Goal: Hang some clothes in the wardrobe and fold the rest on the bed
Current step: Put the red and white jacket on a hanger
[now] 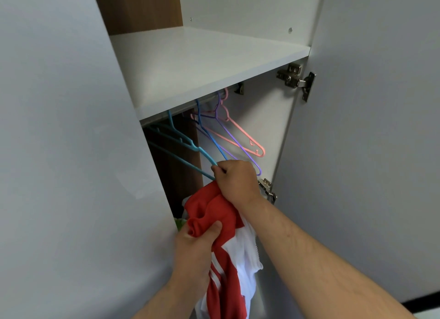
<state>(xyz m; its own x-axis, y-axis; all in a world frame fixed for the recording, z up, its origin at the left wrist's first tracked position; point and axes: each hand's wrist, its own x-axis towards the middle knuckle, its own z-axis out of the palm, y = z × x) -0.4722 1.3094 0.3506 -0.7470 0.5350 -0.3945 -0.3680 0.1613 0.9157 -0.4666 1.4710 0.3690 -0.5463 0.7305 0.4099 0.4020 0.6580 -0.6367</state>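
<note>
I am looking into an open wardrobe. A red and white garment (pixel 228 266) hangs bunched in front of the opening, its red top edge pinched in my left hand (pixel 195 247). My right hand (pixel 235 178) is above it, fingers closed around the near end of a teal plastic hanger (pixel 183 142) that hooks on the rail (pixel 209 99) under the shelf. Blue (pixel 212 137), purple (pixel 238 142) and pink (pixel 240 133) hangers hang bare further right on the same rail.
A white shelf (pixel 202 64) spans the wardrobe above the rail. The left door (pixel 71 152) and right door (pixel 369 128) stand open on either side, with metal hinges (pixel 297 78) on the right. Something green (pixel 179 223) shows low inside the dark compartment.
</note>
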